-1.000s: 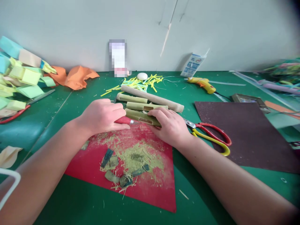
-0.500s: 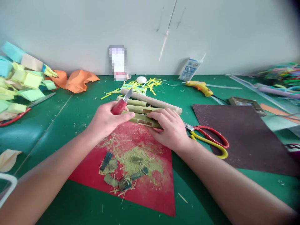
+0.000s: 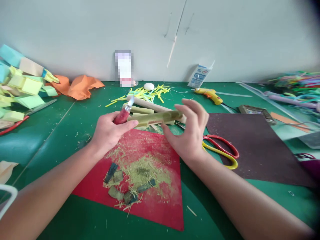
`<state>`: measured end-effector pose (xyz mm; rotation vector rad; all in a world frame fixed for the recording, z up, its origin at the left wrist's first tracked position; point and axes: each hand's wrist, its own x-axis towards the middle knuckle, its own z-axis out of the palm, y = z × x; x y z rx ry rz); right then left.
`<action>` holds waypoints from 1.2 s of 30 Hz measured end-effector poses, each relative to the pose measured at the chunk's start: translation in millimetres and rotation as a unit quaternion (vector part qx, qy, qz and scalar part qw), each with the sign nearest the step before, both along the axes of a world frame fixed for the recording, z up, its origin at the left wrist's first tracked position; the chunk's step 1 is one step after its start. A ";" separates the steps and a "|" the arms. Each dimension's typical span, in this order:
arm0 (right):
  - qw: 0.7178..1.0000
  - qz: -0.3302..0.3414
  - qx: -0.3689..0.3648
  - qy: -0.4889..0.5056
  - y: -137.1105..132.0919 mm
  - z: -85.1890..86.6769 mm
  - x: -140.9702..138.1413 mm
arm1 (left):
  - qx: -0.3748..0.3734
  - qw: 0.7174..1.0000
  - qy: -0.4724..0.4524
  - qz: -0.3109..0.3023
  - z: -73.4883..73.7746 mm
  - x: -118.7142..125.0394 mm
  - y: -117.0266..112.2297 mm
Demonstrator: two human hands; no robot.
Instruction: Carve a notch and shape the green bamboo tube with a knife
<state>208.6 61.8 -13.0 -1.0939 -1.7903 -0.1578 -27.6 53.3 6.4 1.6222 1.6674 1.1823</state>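
Note:
My left hand [image 3: 106, 130] is closed around the red handle of a short-bladed carving knife [image 3: 122, 115], blade pointing up and away. The thumb of that hand also presses the left end of a green bamboo tube [image 3: 156, 117], which has a cut-out notch in its side. My right hand [image 3: 188, 133] is at the tube's right end with its fingers spread and curved, the thumb near the underside. Behind the tube lie more bamboo pieces [image 3: 140, 110] and a pale wooden stick [image 3: 160, 107]. Below is a red sheet [image 3: 165, 206] strewn with shavings [image 3: 147, 170] and dark bamboo chips [image 3: 111, 172].
Scissors [image 3: 232, 151] with red and yellow handles lie to the right, partly over a dark brown sheet [image 3: 257, 150]. A yellow glue gun [image 3: 210, 95] and a white egg-shaped object [image 3: 149, 86] sit farther back. Folded coloured papers [image 3: 25, 86] are heaped at the left.
My right hand has loosened from the bamboo tube, its fingers lifting and spreading. The tube has risen and turned somewhat. The knife stays in my left hand, which has moved slightly left.

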 end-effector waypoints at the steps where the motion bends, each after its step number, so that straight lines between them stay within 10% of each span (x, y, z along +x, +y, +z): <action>1: 0.997 -0.012 -0.024 0.072 -1.6 -0.6 -2.6 | 0.026 0.999 0.002 0.024 -0.6 2.0 -2.4; 6: 0.868 0.175 -0.388 0.253 -8.2 -1.8 -15.4 | 0.073 0.996 0.014 0.042 -0.4 13.6 -15.3; 9: 0.800 0.259 -0.463 0.283 -8.8 1.0 -18.1 | 0.076 0.997 0.023 0.025 -0.2 20.8 -20.5; 23: 0.765 0.248 -0.511 0.303 -5.2 6.1 -16.0 | -0.165 0.963 -0.022 -0.214 3.2 12.8 -8.6; 36: 0.719 0.278 -0.557 0.309 -9.6 6.4 -23.9 | -0.129 0.974 0.029 -0.186 3.6 32.5 -21.4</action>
